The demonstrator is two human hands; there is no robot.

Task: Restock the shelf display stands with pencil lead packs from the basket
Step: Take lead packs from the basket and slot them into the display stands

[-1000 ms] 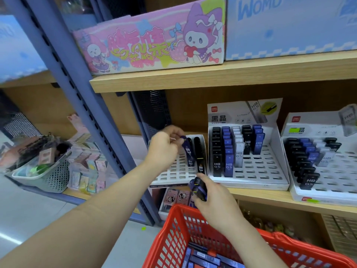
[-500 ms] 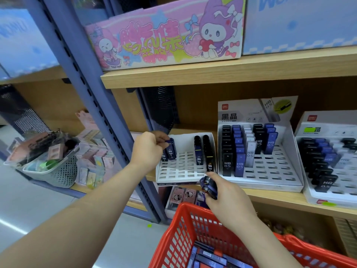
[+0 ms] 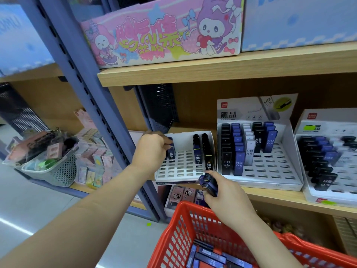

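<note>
Your left hand [image 3: 149,149] is at the back-left corner of the small white stand [image 3: 181,169]. Its fingers are curled onto a dark blue lead pack [image 3: 171,151] standing upright in the left column. The knuckles hide the fingertips, so the pinch reads as closed but I can't tell how deep the pack sits in its slot. Two more columns of packs [image 3: 202,151] stand at the stand's right side, label print too blurred to read.

Your right hand [image 3: 228,198] is just off the stand's front-right corner, above the far rim of the red basket [image 3: 185,225]. It is closed round a bundle of packs [image 3: 209,183]. The fingers cover most of the bundle, so the count is unclear. Loose packs [image 3: 210,256] lie on the basket floor, cut off by the bottom edge.

The middle stand [image 3: 270,171] holds black, blue and white HB 0.5 packs. The third stand [image 3: 328,192] is cropped at the right edge.
</note>
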